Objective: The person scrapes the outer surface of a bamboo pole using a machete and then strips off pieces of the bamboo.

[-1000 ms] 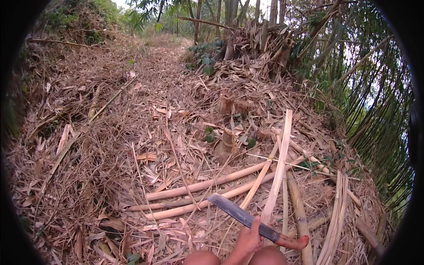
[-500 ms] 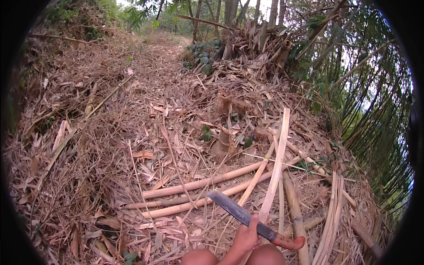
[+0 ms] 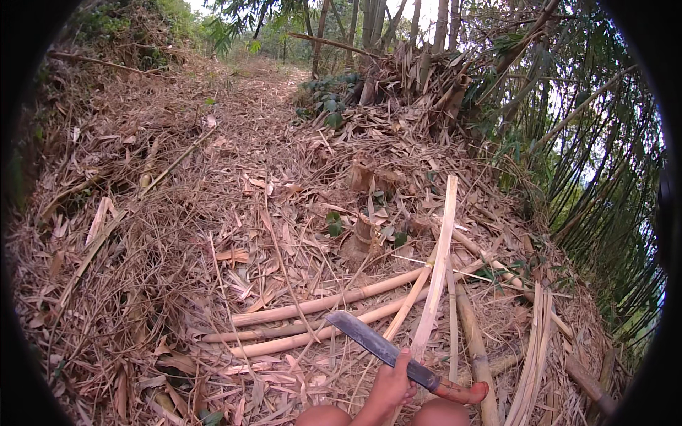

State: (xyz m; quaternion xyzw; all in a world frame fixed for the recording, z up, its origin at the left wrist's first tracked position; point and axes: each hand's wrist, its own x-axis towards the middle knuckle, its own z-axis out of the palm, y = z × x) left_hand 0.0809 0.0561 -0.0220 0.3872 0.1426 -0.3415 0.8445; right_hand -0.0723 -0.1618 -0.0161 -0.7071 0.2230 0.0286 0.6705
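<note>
At the bottom centre, between my knees, my left hand is closed with its thumb across the machete. The dark blade points up and to the left; the reddish-brown handle sticks out to the right, with no hand on it. The same hand also closes on the lower end of a long pale split bamboo strip, which slants up and away from me. Its fingers are partly hidden behind the blade. My right hand is out of view.
Peeled bamboo poles lie crosswise ahead. A thicker pole and a bundle of split strips lie at the right. Cut stumps rise from dry leaf litter. Standing bamboo borders the right side.
My left hand and the machete have shifted slightly left. The strip's far end has swung a little left as well. The grip looks the same.
</note>
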